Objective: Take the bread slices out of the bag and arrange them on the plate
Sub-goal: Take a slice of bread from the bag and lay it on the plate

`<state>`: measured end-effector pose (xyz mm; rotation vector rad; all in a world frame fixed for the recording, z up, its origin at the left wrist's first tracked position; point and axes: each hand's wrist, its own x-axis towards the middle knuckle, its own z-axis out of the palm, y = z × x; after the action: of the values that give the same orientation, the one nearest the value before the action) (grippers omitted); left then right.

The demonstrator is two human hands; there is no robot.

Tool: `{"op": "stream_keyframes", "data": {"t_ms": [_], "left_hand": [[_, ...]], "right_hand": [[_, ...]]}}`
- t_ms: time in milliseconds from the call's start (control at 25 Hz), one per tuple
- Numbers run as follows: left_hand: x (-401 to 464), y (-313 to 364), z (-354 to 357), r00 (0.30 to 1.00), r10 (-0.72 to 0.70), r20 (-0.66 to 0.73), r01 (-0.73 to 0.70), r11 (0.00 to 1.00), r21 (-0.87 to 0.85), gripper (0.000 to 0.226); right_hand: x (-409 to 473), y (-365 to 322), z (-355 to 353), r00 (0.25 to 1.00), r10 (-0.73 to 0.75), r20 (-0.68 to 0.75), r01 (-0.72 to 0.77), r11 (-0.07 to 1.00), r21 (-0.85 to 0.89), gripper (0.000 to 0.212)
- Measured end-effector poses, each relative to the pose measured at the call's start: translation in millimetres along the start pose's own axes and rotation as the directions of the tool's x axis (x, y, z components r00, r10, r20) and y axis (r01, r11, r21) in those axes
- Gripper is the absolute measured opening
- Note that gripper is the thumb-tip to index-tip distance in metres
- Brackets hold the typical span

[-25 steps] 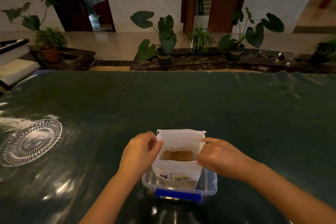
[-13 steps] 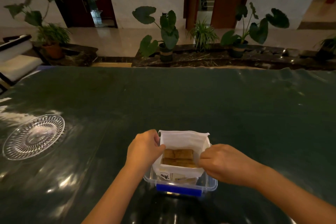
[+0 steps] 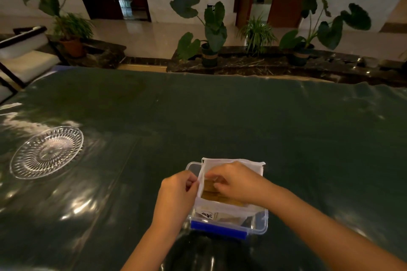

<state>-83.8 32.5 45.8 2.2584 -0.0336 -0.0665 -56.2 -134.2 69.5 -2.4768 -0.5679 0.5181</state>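
A white bread bag (image 3: pixel 222 205) stands open inside a clear plastic box with a blue clip (image 3: pixel 259 224) near the table's front edge. Brown bread slices (image 3: pixel 211 191) show in the bag's mouth. My left hand (image 3: pixel 176 193) pinches the bag's left rim and holds it open. My right hand (image 3: pixel 235 182) reaches into the bag from above, fingers curled on the top of the slices; how firmly they grip is hidden. A clear cut-glass plate (image 3: pixel 47 152) lies bare at the far left of the table.
The table is covered with a dark green glossy sheet (image 3: pixel 220 116). Behind its far edge stand potted plants (image 3: pixel 209 35) on a dark stone ledge. A white-cushioned chair (image 3: pixel 24 59) sits at the back left.
My right hand has let go of the bag's right rim and moved inside the bag onto the bread. My left hand still holds the left rim. The view has tilted slightly.
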Motion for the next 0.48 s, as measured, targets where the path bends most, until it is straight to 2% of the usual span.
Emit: {"op": "stream_keyframes", "data": {"t_ms": [40,120,200,280,400,480], "left_hand": [[-0.3,1.5,0.0,1.0,-0.013,-0.003,0.013,1.0,0.005,0.017],[-0.5,-0.6,-1.4,0.999,-0.047,-0.01,0.047,0.999,0.001,0.018],[0.0,-2.0,-1.5,0.997,-0.072,-0.007,0.071,0.997,-0.023,0.016],[0.8,-4.3,-1.4,0.994,-0.105,-0.002,0.105,0.992,-0.063,0.015],[2.2,-4.7,-0.7,0.986,-0.163,0.035,0.166,0.978,-0.124,0.017],[3.7,-4.1,-0.6,0.981,-0.188,0.049,0.193,0.97,-0.149,0.018]], "right_hand": [[10.8,2.6,3.7,0.995,0.087,0.039,-0.088,0.995,0.037,0.023],[25.4,10.2,11.9,0.966,0.22,0.135,-0.216,0.975,-0.044,0.023],[28.0,24.6,18.6,0.939,0.314,0.142,-0.286,0.94,-0.189,0.026],[30.8,39.5,25.3,0.901,0.418,0.118,-0.383,0.893,-0.235,0.031],[41.5,55.0,26.3,0.764,0.633,0.122,-0.639,0.769,0.014,0.04],[51.2,61.0,27.7,0.708,0.695,0.128,-0.702,0.711,0.025,0.043]]}}
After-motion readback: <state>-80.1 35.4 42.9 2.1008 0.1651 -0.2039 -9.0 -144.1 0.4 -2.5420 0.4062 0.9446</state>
